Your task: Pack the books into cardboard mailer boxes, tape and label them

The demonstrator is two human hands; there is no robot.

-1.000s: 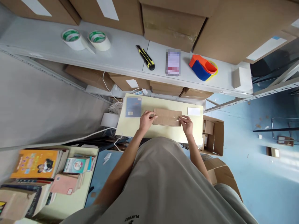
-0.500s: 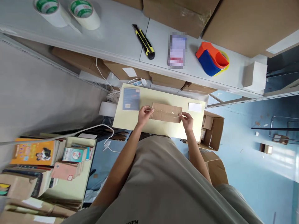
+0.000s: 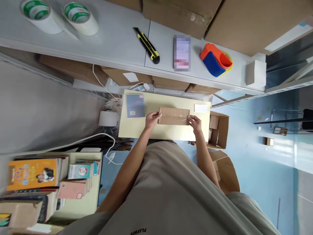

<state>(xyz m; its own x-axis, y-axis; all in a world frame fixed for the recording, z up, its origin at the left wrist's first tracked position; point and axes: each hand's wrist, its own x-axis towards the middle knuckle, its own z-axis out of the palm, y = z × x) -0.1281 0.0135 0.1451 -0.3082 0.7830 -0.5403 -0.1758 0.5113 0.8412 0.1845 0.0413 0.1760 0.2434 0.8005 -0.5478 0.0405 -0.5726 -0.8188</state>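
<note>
A flat brown cardboard box (image 3: 174,116) with clear tape along its middle is held level over the pale yellow table (image 3: 133,129). My left hand (image 3: 152,120) pinches its left end between thumb and fingers. At the opposite end, my right hand (image 3: 195,123) grips the edge the same way. To the left of the box lies a dark blue book (image 3: 135,105) on the table. A white paper slip (image 3: 200,108) lies near the table's back right corner.
On the grey shelf (image 3: 110,42) ahead are tape rolls (image 3: 81,23), a yellow-black utility knife (image 3: 147,45), an orange-blue tape dispenser (image 3: 216,59) and a white box (image 3: 256,73). Stacked books (image 3: 33,174) stand at left. An open carton (image 3: 223,132) sits right of the table.
The box has turned slightly and now lies straighter in the view, with both hands still gripping its ends. The camera view has shifted and rotated a little.
</note>
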